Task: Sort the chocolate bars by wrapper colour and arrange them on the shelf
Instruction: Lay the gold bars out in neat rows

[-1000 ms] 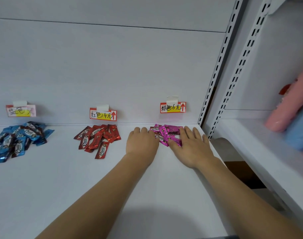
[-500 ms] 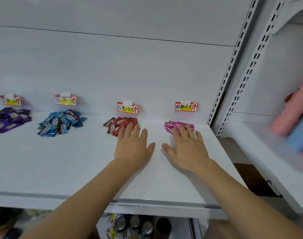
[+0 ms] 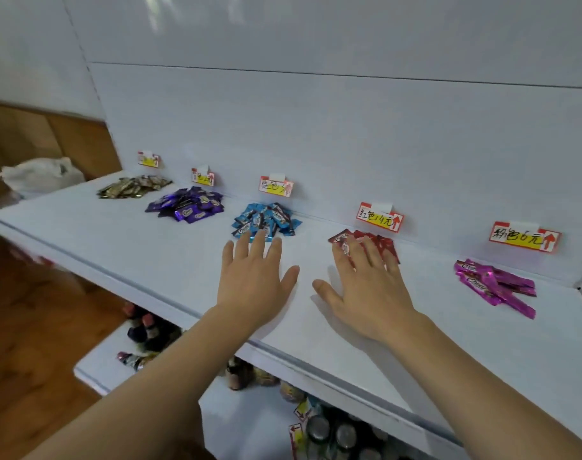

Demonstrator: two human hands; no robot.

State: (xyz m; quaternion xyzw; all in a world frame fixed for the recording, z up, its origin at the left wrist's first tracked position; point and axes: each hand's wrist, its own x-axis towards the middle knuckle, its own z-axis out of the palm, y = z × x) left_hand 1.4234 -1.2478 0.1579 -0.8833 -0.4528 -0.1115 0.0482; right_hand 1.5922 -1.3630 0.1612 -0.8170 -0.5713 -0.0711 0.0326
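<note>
Your left hand [image 3: 253, 281] and right hand [image 3: 369, 287] lie flat and empty at centre frame. Right fingertips cover red bars [image 3: 380, 242] under a tag [image 3: 379, 221] reading "红色4元". At right, pink bars [image 3: 495, 285] sit below "粉色6元" [image 3: 523, 236].

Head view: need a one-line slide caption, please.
Both hands, left hand and right hand, flat on the shelf before five colour-sorted chocolate piles, right fingertips on the red pile.

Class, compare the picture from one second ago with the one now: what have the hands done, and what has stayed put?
Both hands slid left along the shelf. The right hand left the pink bars and now lies over the red bars; the left hand moved from beside the pink bars to just before the blue bars. Nothing was grasped. The piles kept their places.
</note>
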